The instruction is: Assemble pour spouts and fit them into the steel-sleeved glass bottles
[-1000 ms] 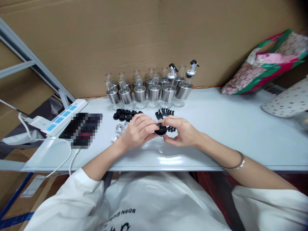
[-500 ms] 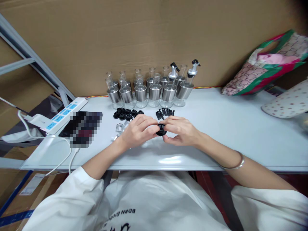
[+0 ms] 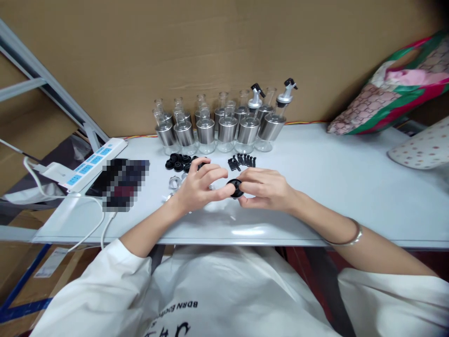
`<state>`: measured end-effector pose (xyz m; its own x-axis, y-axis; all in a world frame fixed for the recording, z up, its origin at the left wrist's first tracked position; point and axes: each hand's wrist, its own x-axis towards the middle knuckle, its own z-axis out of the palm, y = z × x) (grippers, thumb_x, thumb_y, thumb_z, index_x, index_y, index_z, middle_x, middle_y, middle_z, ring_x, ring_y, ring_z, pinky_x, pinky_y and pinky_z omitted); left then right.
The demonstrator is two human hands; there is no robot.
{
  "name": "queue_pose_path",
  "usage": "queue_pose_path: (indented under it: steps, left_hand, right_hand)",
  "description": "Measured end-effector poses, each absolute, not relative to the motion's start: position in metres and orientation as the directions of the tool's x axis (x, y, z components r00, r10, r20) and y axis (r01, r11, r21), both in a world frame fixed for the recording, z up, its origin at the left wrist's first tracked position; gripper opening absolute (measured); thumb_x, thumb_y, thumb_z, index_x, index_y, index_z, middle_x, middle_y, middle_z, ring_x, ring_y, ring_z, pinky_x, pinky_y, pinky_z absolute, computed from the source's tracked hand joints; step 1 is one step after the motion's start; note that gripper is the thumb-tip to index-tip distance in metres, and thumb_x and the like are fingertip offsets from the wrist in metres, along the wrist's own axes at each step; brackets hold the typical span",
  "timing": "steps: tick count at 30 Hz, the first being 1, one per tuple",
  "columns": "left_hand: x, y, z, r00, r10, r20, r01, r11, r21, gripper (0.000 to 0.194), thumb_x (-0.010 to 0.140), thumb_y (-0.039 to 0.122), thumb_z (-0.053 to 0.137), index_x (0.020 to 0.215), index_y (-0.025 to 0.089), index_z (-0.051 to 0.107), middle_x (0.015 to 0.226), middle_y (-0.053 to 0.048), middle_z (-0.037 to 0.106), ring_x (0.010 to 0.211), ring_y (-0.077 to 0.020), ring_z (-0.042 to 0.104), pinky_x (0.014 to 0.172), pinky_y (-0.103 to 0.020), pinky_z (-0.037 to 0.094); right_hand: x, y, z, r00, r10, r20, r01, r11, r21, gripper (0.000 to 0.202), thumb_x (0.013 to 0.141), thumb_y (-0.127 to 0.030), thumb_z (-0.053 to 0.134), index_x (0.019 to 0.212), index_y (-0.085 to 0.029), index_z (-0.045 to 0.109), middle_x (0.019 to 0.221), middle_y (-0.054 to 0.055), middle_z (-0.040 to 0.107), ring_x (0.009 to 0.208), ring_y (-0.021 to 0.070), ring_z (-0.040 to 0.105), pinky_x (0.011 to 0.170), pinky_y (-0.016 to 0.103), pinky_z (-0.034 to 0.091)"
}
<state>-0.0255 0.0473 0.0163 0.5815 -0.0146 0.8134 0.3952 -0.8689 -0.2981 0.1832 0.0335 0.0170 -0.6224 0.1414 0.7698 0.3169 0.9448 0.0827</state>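
A round black part (image 3: pixel 235 188) is pinched in the fingers of my right hand (image 3: pixel 268 189). The thumb of my left hand (image 3: pixel 201 186) touches its left edge, while the other left fingers are spread apart and hold nothing. Several black stoppers (image 3: pixel 178 162) lie beyond my left hand, some partly hidden by it. Small black levers (image 3: pixel 242 161) lie in a group beyond my right hand. Silver-coloured pieces (image 3: pixel 174 182) rest beside my left hand, partly covered by it.
Several glass and steel bottles (image 3: pixel 205 131) stand in rows at the back; two bear spouts (image 3: pixel 256 97). A power strip (image 3: pixel 94 164) and a blurred-out device (image 3: pixel 124 185) lie left on the white table (image 3: pixel 336 187). A patterned bag (image 3: pixel 373 105) is at the back right.
My left fingers have lifted and spread away from the black part, leaving the thumb at its edge. My right hand still holds it. The view has shifted slightly.
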Motion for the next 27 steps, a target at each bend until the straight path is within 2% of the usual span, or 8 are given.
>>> queue_pose_path:
  steps: [6, 16, 27]
  left_hand:
    - [-0.0245, 0.0464, 0.0148, 0.560, -0.020, 0.828, 0.426, -0.851, -0.308, 0.016, 0.084, 0.012, 0.054, 0.090, 0.027, 0.050, 0.088, 0.003, 0.060, 0.087, -0.0125, 0.056, 0.095, -0.040, 0.032]
    - [-0.0248, 0.0449, 0.0123, 0.547, 0.000, 0.837, 0.413, -0.870, -0.269, 0.014, 0.084, 0.015, 0.057, 0.089, 0.028, 0.055, 0.090, 0.003, 0.060, 0.091, -0.0130, 0.054, 0.097, -0.040, 0.023]
    - [-0.0238, 0.0450, 0.0140, 0.561, -0.013, 0.828, 0.444, -0.839, -0.314, 0.010, 0.086, 0.020, 0.057, 0.086, 0.028, 0.052, 0.085, 0.005, 0.061, 0.087, -0.0128, 0.055, 0.094, -0.039, 0.026]
  right_hand:
    - [0.1831, 0.0332, 0.0179, -0.619, 0.149, 0.771, 0.284, 0.958, 0.043, 0.012, 0.083, -0.015, 0.051, 0.094, -0.021, 0.049, 0.071, 0.002, 0.062, 0.062, 0.0127, 0.057, 0.062, 0.024, 0.048]
    - [0.1829, 0.0329, 0.0181, -0.617, 0.149, 0.773, 0.283, 0.958, 0.041, 0.009, 0.086, -0.018, 0.050, 0.095, -0.020, 0.051, 0.072, 0.003, 0.063, 0.063, 0.0132, 0.059, 0.062, 0.024, 0.049]
    - [0.1815, 0.0342, 0.0176, -0.604, 0.148, 0.783, 0.257, 0.966, 0.015, 0.011, 0.086, -0.016, 0.050, 0.095, -0.021, 0.049, 0.071, 0.001, 0.063, 0.063, 0.0125, 0.060, 0.064, 0.026, 0.051]
